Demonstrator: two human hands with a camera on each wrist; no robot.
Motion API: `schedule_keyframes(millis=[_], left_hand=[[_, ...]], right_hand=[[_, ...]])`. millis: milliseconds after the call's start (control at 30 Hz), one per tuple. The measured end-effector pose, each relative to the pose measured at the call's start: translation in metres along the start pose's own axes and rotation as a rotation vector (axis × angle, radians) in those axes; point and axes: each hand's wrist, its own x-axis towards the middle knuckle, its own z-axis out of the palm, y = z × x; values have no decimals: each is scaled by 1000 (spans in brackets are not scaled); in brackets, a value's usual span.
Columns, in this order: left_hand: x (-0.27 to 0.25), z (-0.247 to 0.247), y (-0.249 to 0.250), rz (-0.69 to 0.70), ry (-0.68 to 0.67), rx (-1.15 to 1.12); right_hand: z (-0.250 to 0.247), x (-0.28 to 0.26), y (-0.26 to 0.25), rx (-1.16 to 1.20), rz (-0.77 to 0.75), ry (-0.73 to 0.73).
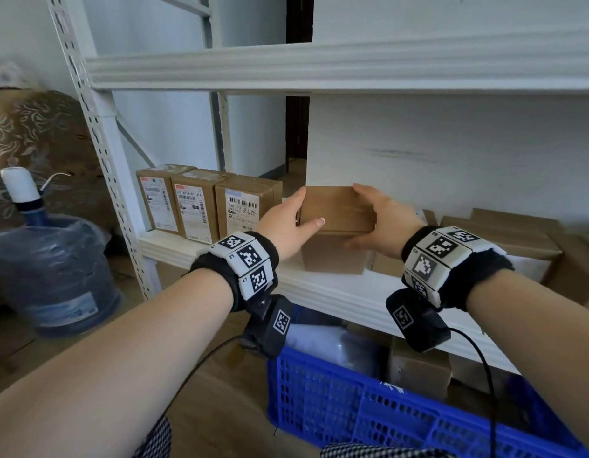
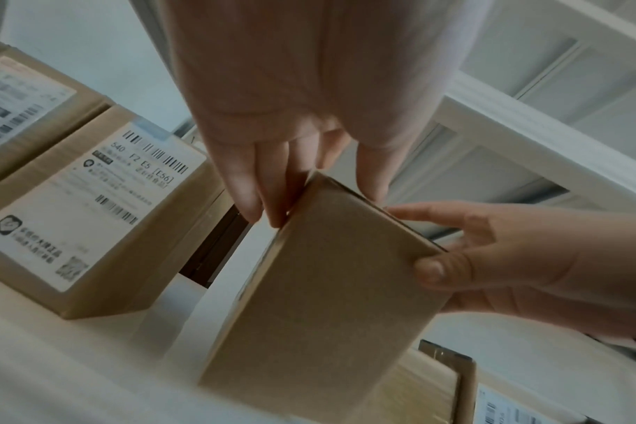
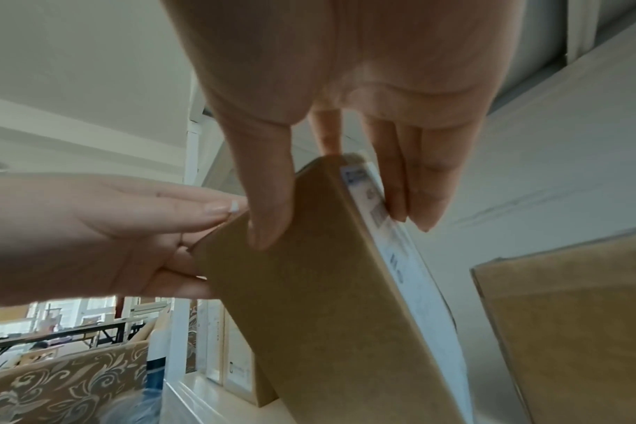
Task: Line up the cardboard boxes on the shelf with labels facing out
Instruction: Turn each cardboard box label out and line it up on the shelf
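A plain brown cardboard box [image 1: 336, 209] stands on end on the white shelf board [image 1: 194, 251], held from both sides. My left hand [image 1: 294, 214] grips its left top edge, thumb across the near face. My right hand [image 1: 375, 216] grips the right side, fingers over the top. Its near face is bare. In the right wrist view a white label [image 3: 396, 252] shows on the box's far side, under my right fingers [image 3: 414, 200]. Left of it, three boxes [image 1: 243, 209] stand in a row with labels facing out.
More brown boxes [image 1: 504, 239] lie on the shelf to the right. The upper shelf beam [image 1: 319, 67] hangs overhead. A blue crate [image 1: 385, 408] sits below the shelf, and a water jug [image 1: 48, 269] stands on the floor at left.
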Motion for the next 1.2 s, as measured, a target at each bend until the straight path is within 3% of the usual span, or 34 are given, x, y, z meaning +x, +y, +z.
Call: schedule_keyframes(millis=[167, 467, 667, 800, 967, 1200], left_hand=[[2, 1, 1, 22, 47, 88], [9, 3, -9, -25, -24, 254], [-1, 6, -3, 59, 223, 462], [0, 13, 2, 91, 98, 568], [8, 15, 0, 2, -89, 476], [18, 10, -7, 21, -48, 405]], right_hand=[[1, 2, -1, -90, 20, 13], [5, 5, -5, -88, 30, 61], [10, 8, 3, -68, -27, 143], [15, 11, 8, -203, -49, 232], [17, 14, 8, -74, -160, 128], [26, 15, -3, -135, -136, 154]])
